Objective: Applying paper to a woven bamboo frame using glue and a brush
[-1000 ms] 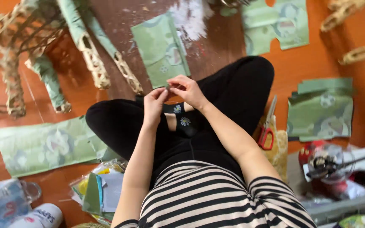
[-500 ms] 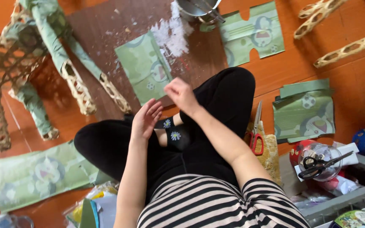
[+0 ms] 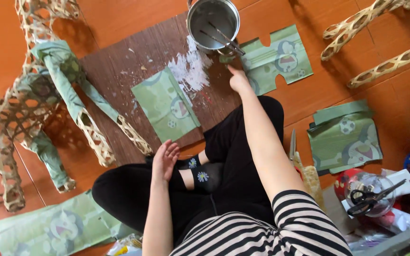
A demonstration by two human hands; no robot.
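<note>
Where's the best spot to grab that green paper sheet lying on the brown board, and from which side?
Take the green paper sheet by its lower right corner, coming from the near side. It lies flat on the brown board, so a pinch at a free corner should lift it. The right hand is nearer; the left hand rests at the knee.

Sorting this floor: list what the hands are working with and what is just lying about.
In use: right hand reaching by the metal pot; left hand resting on the leg; green paper sheet; brown board.
Lying about: black scissors; woven frame; paper stack.
</note>
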